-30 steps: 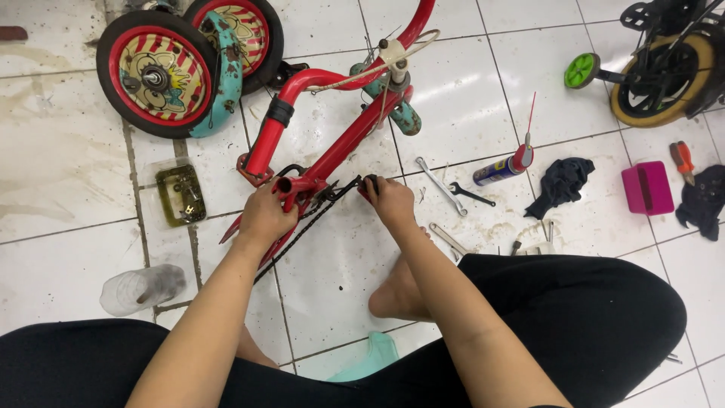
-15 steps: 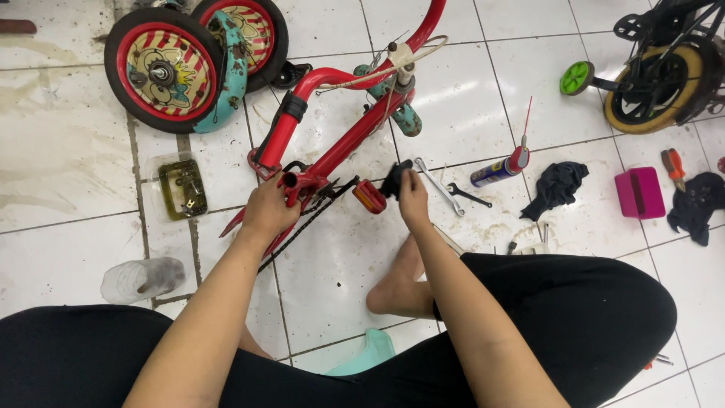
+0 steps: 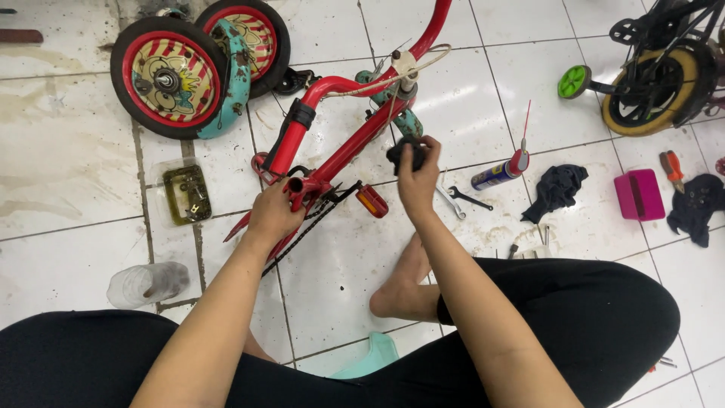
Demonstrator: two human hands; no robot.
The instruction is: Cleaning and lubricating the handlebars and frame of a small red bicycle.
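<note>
A small red bicycle frame (image 3: 343,143) lies on the white tiled floor in front of me, its chain hanging loose below. My left hand (image 3: 273,213) grips the frame at the bottom bracket, beside the crank and the orange-red pedal (image 3: 371,201). My right hand (image 3: 418,175) is raised above the frame and closed around a dark, round part (image 3: 404,153). My bare foot (image 3: 400,283) rests on the floor between my legs, which are in black trousers.
Two red-rimmed wheels (image 3: 170,75) lie at the top left. A spray can with a red straw (image 3: 498,172), wrenches (image 3: 459,200), a black rag (image 3: 557,189), a pink box (image 3: 638,195), an orange-handled tool (image 3: 671,168) and another small bike (image 3: 657,72) are to the right. A tray of small parts (image 3: 185,194) sits left.
My right hand has lifted from the chain and crank area up and away, now holding a dark part. The pedal has swung round. My left hand stays on the frame.
</note>
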